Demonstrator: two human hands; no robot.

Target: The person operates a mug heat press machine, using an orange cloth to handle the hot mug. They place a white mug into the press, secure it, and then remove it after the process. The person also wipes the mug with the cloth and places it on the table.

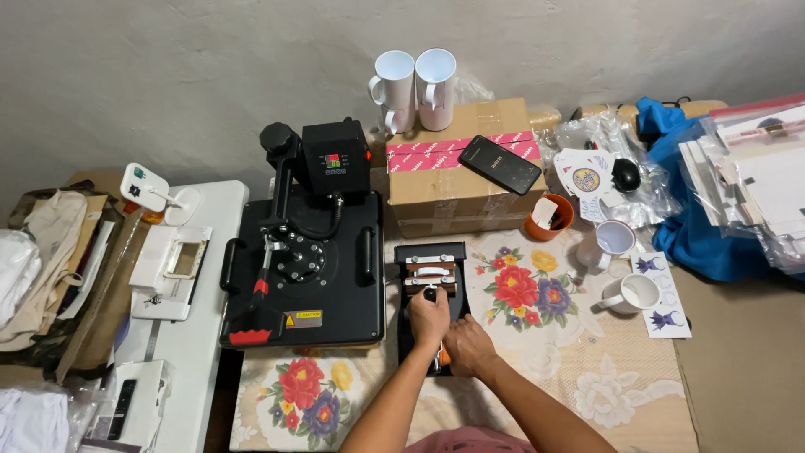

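Now both hands are seen on a small black mug press attachment (430,294) lying on the desk (587,377).

Nearest, the right hand (470,346) is closed over the lower end of the attachment, its fingers wrapped around an orange-tipped part that is mostly hidden. Just beyond, the left hand (428,317) is set on the attachment's middle, fingers pinched together on a small knob by the brown heating band. The attachment rests on a floral cloth (524,289), just right of a large black heat press (306,260). Further right, two white mugs (620,268) stand beside printed sheets. Behind, an orange cup (549,216) sits against a cardboard box (457,172) carrying a black phone (500,164), and two more white mugs (415,84) are stacked at the wall.
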